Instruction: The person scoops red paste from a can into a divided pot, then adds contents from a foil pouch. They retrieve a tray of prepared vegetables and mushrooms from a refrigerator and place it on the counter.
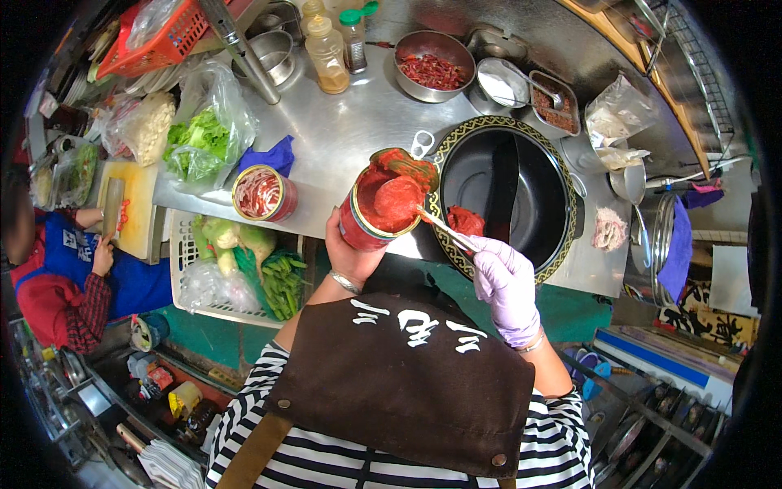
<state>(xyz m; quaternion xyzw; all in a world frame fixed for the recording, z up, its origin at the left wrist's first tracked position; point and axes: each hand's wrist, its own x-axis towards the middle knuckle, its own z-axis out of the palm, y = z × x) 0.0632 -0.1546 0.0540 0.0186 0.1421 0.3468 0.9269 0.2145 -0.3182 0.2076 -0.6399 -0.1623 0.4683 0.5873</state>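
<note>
My bare left hand (351,257) grips an opened tin can (356,229) of red paste, tilted at the counter's front edge. Its bent-back lid (421,173) is smeared with paste. In a pale purple glove, my right hand (504,284) holds a spoon by its handle (441,227); the paste-covered spoon bowl (397,197) is at the can's mouth. Just right of the can sits a black divided hot pot (547,202) with a gold-patterned rim. A lump of red paste (465,220) lies in its left compartment. A second opened can (282,205), its inside streaked red, stands to the left.
Behind the pot are a bowl of dried red chillies (432,70) and a pan of spices (553,110). Bagged lettuce (201,143) and a vegetable basket (186,257) lie left. Further left, a person (73,269) holds a cleaver (112,205) at a cutting board (142,189).
</note>
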